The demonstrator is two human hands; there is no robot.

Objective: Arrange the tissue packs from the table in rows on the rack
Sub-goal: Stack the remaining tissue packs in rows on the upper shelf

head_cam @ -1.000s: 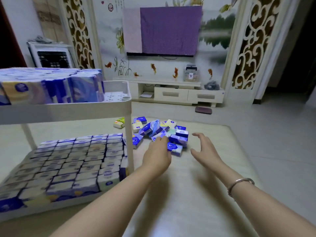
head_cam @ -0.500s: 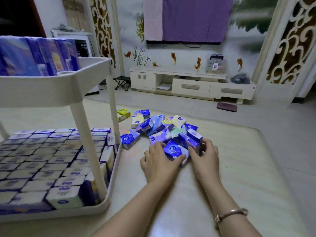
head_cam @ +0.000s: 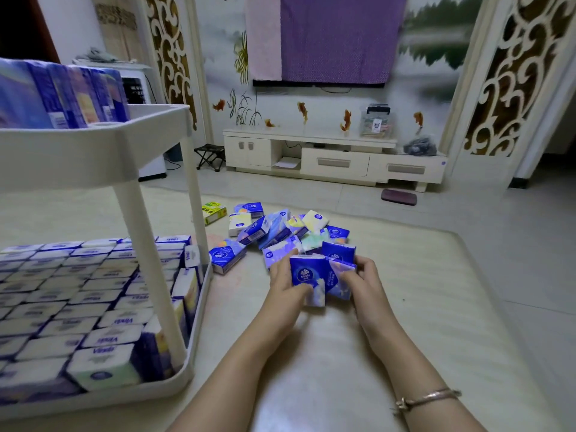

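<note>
Gripping a small cluster of tissue packs between them, the two hands meet at the near edge of the loose pile. The left hand (head_cam: 285, 283) curls its fingers round a dark blue pack (head_cam: 306, 274) whose printed face points toward the camera, thumb beneath it. The right hand (head_cam: 363, 283) pinches a paler patterned pack (head_cam: 338, 280) pressed against the first, with another blue pack (head_cam: 338, 251) standing just behind and touching the right fingertips. A thin metal bracelet (head_cam: 427, 399) circles the right wrist.

Beyond the hands, the remaining tissue packs (head_cam: 277, 227) lie jumbled on the pale bench (head_cam: 420, 307), some flat, some tilted against each other. One blue pack (head_cam: 227, 255) lies apart to the left, near the rack's post, and a yellow-green box (head_cam: 214, 211) sits at the far left edge of the pile.

To the left stands the white rack (head_cam: 93, 151). Its lower tray (head_cam: 187, 375) is packed with tissue packs standing in close rows (head_cam: 78, 294), nearly filling it. The upper tray holds more packs standing upright (head_cam: 62, 95), seen from the side.

Farther off, a white TV cabinet (head_cam: 336, 160) stands against the wall beneath a screen covered by a purple cloth (head_cam: 339, 39).
</note>
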